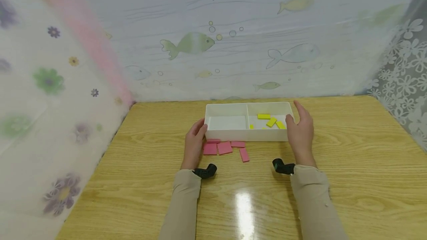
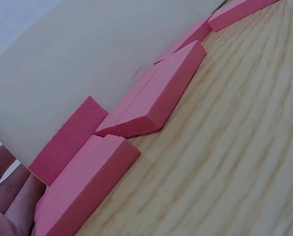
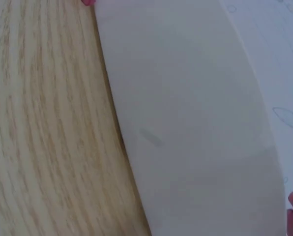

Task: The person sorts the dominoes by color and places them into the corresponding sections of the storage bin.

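Note:
A white two-compartment box (image 1: 227,135) stands on the table in the head view. My left hand (image 1: 194,145) touches its left end, thumb near the front corner; in the left wrist view, fingers (image 2: 18,196) lie at the box's end. My right hand (image 1: 301,136) is at the right end, thumb by the rim and index finger extended away from it. Pink pieces (image 1: 224,147) lie along the front wall, one leaning against it in the left wrist view (image 2: 70,142). Several yellow pieces (image 1: 264,116) lie in the right compartment; the left compartment shows nothing inside.
The wooden table (image 1: 140,195) extends around the box on all sides. Behind it hangs a fish-patterned sheet (image 1: 240,66), with a flowered sheet (image 1: 40,121) to the left and a lace-like flowered cloth (image 1: 407,69) to the right.

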`<state>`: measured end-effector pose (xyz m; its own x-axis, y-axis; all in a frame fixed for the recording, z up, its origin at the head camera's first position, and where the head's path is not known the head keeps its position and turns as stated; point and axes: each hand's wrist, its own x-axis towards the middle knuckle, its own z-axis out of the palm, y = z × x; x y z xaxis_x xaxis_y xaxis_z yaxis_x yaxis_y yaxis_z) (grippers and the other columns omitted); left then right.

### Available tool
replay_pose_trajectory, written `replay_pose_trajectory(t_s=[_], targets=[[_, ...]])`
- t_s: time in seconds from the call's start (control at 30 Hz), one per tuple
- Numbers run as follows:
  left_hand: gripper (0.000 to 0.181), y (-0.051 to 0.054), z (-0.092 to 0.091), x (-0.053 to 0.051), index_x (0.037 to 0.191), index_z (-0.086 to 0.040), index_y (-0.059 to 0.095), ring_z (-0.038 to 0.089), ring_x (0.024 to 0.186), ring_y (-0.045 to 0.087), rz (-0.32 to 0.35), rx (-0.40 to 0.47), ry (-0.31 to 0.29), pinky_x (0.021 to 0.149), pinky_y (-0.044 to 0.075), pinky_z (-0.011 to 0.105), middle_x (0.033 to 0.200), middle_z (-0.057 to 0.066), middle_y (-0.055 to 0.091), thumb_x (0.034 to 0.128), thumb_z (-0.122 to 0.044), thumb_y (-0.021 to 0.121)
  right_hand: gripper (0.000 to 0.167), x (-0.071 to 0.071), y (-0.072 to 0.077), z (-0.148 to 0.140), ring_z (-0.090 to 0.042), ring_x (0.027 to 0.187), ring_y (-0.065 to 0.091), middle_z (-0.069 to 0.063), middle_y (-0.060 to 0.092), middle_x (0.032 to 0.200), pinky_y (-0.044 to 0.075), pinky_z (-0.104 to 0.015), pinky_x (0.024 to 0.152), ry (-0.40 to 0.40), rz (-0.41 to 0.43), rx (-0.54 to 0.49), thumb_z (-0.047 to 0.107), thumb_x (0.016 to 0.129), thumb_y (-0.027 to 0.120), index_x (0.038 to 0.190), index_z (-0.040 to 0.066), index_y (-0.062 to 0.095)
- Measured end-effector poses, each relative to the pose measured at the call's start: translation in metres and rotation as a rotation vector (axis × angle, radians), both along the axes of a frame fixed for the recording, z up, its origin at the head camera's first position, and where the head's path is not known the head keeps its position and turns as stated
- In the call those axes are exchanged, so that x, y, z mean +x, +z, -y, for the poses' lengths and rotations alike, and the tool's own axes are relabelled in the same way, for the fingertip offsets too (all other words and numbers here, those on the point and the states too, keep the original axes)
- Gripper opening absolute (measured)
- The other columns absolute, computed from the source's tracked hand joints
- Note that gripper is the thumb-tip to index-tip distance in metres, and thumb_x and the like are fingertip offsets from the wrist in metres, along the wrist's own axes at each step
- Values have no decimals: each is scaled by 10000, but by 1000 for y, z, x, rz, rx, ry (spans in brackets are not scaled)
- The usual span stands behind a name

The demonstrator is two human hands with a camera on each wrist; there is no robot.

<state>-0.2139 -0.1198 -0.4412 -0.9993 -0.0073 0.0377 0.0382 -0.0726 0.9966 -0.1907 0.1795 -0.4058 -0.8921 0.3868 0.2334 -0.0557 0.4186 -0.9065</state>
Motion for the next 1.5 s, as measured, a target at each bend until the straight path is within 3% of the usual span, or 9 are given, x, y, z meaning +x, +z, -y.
replay_pose_trajectory(t_s=[0.23,0.4,0.5,0.6,0.77,0.97,1.23,1.5], targets=[[489,-13,1,-7,1293,-134,475,202,1137,477,-8,-32,30,907,403,329,1296,34,468,880,-389,535,572,-1,-6,-2,-188,1333,114,32,147,1472,159,-457,1039,41,144,-93,292,929,396,1439,250,141],[473,-9,0,-6,1304,-115,460,216,1156,461,-11,-29,17,924,388,339,1316,58,448,897,-348,523,619,-3,-10,-3,-172,1335,120,14,126,1480,162,-416,1048,79,213,-215,330,930,404,1444,255,68],[457,2,0,0,1315,-87,440,240,1174,442,-5,-29,-1,939,374,354,1334,90,425,915,-297,504,616,-5,-13,-4,-186,1333,129,-17,130,1480,175,-412,1045,75,242,-267,290,933,405,1445,252,64],[446,5,0,2,1315,-84,440,257,1180,435,10,-30,-5,942,369,369,1335,101,423,918,-280,501,604,-7,-18,-5,-186,1333,134,-15,124,1481,184,-408,1044,62,262,-311,253,934,397,1445,244,75],[452,-7,2,-6,1300,-126,467,243,1150,465,7,-19,0,920,389,366,1311,67,451,901,-331,522,572,-9,-22,-7,-163,1333,131,-7,142,1478,163,-381,1053,49,259,-349,233,936,398,1443,199,136],[490,-10,4,-9,1310,-140,456,225,1131,479,-6,-35,-15,902,407,359,1312,59,447,890,-383,521,535,-11,-23,-7,-145,1325,149,2,189,1466,157,-361,1056,54,249,-378,234,937,405,1429,161,208],[619,-4,8,-8,1323,-252,429,127,1186,409,18,-349,-2,903,399,358,1322,-94,420,798,-557,550,543,-12,-22,-4,-156,1312,184,-1,198,1462,176,-350,1049,50,281,-431,265,934,409,1428,154,212],[697,-2,11,-8,1366,-301,327,164,1201,399,42,-509,-81,929,380,386,1366,-118,342,772,-576,569,552,-9,-25,-6,-171,1310,187,-6,191,1462,184,-363,1048,56,277,-441,287,937,407,1431,164,197]])
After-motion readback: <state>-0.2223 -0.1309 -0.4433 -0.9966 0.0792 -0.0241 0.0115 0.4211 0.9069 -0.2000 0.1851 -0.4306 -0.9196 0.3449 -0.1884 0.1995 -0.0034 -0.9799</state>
